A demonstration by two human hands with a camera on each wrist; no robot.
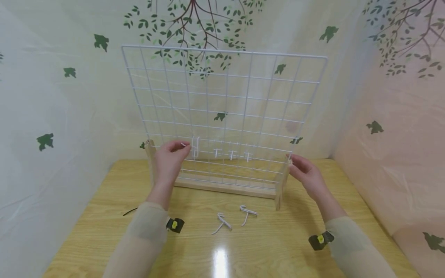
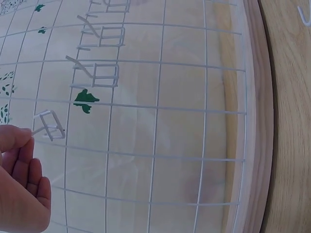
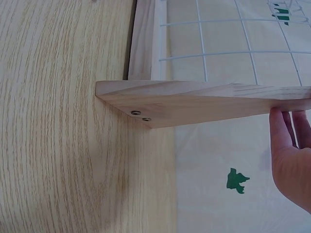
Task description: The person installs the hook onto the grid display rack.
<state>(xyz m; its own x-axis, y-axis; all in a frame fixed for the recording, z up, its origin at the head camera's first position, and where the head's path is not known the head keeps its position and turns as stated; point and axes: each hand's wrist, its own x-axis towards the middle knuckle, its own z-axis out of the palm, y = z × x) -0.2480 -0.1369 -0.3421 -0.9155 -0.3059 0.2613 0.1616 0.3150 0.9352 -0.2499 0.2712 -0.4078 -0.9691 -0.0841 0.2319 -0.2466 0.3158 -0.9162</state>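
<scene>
A white wire grid [image 1: 226,92] stands tilted in a wooden stand [image 1: 222,188]. My left hand [image 1: 170,156] pinches the prong of a white wire hook [image 2: 52,125] between thumb and fingertips, at the left side of the grid. The hook's frame overlaps the grid wires in the left wrist view. To its right, three similar hooks [image 1: 232,155] hang in a row on the grid. My right hand [image 1: 307,175] grips the top of the stand's right wooden side panel [image 3: 194,104], its fingertips against the wood.
Two loose white hooks, a left one [image 1: 222,222] and a right one [image 1: 248,212], lie on the wood-grain table [image 1: 194,251] in front of the stand. A thin black strip [image 1: 130,211] is beside the left forearm. Leaf-patterned sheeting [image 1: 69,112] hangs around the table.
</scene>
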